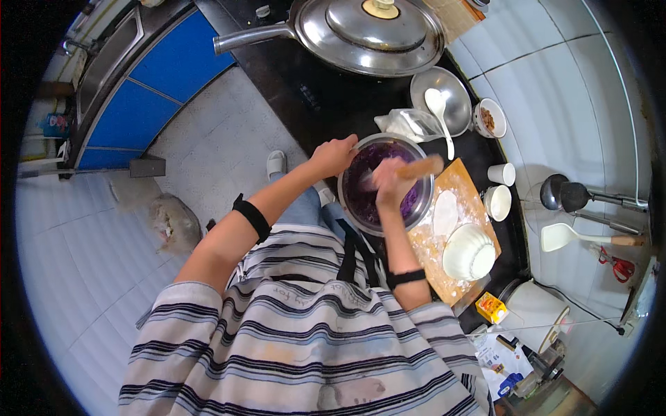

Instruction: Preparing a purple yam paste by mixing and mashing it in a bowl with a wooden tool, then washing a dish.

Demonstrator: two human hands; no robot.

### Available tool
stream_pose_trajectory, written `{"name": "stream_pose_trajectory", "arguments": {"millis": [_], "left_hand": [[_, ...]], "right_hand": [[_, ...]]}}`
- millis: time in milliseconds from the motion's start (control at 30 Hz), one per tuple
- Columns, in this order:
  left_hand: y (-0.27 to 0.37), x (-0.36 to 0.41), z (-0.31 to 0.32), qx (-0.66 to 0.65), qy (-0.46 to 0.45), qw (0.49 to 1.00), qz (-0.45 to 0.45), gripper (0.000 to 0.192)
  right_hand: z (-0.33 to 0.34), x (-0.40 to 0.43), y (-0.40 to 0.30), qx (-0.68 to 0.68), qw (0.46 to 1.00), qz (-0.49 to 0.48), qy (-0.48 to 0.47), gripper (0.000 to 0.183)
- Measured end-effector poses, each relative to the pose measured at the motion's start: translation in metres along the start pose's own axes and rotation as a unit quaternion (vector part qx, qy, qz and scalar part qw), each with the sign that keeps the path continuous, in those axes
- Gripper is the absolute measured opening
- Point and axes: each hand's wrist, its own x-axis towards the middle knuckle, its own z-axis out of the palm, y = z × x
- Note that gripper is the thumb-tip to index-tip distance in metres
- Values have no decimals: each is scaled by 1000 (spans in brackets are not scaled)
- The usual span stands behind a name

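Observation:
My left hand (333, 156) grips the rim of a round metal bowl (429, 195) at the counter's front edge. A purple mash (411, 197) lies in the bowl. Over it, my right hand (391, 179) is closed around a tool with a wooden handle (422, 166); motion blurs it, and its lower end is not clearly seen. Right of the bowl is a floured wooden board (458, 179), bearing a flat white piece of dough (446, 213) and an upside-down white fluted bowl (463, 252).
A large lidded pan (317, 31) stands at the back. Behind the mash bowl are a plastic bag of white powder (408, 124), an empty metal bowl (421, 86) and a white spoon (442, 122). Small white cups (501, 174) and a bowl of brown food (488, 119) line the tiled wall.

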Motion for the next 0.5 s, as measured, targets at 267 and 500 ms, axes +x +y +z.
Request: {"name": "stream_pose_trajectory", "arguments": {"millis": [267,500], "left_hand": [[2,0,0,29,16,999,6,20],[-1,-2,6,-8,40,999,30,18]], "right_hand": [[-51,-11,-50,58,998,31,-3,16],[-22,-10,6,-4,1000,9,1,20]]}}
